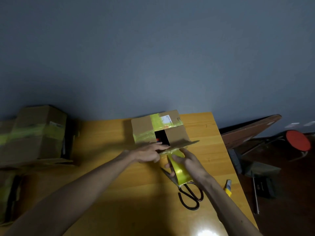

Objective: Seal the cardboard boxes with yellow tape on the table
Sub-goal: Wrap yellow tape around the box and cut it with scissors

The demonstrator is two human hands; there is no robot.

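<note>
left of frame: box [39, 132], banded in yellow, looks done. centre: table [102, 150]; second box [144, 126], taped across the top, near flap raised, dark gap open, so unfinished by my judgement. my left hand [150, 153], fingers flat, pressing the flap's edge. my right hand [189, 162], gripping the tape [180, 172] that runs to the flap. lower right: scissors [190, 196], knife [228, 186].

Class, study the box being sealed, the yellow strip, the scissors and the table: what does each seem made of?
Box: matte brown cardboard, flap edge showing thickness.
Tape strip: likely plastic film, glossy yellow with a glare spot.
Scissors: grey metal blades, dark looped handles, perhaps coated.
Table: wood or wood-look laminate, grain lines, shiny reflection.
</note>
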